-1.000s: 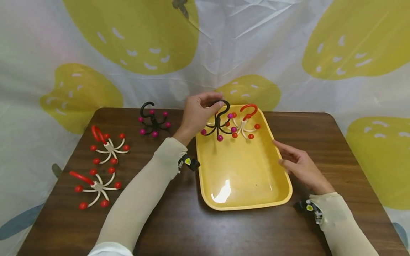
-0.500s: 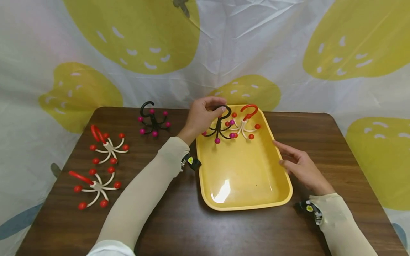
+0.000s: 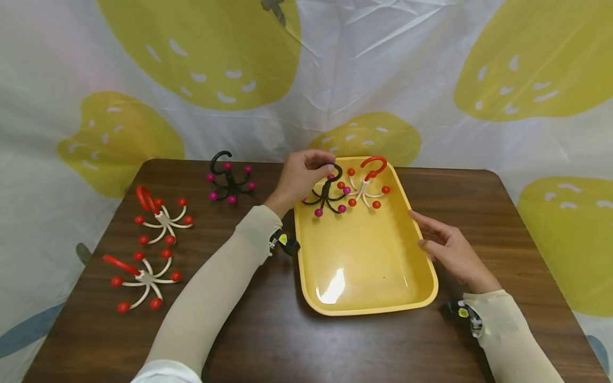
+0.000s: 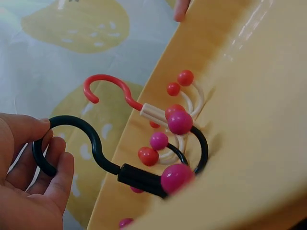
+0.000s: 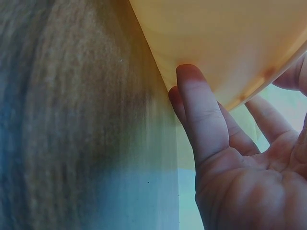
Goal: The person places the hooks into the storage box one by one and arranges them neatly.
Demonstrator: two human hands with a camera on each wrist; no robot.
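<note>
My left hand pinches the curved top of a black hook hanger with magenta balls on its arms. The left wrist view shows the thumb and fingers around that black hook. It stands tilted inside the far left of the yellow tray. A cream hook hanger with a red hook and red balls is beside it in the tray, their arms close together. At the tray's right side, my right hand rests its fairly straight fingers against the outer wall, near the rim.
To the left on the wooden table lie another black hanger with magenta balls and two cream hangers, one farther back and one nearer. A patterned cloth hangs behind the table.
The black hanger in my left hand has come down slightly, and its arms have turned and settled lower in the tray. My right hand has stayed at the tray's side.
</note>
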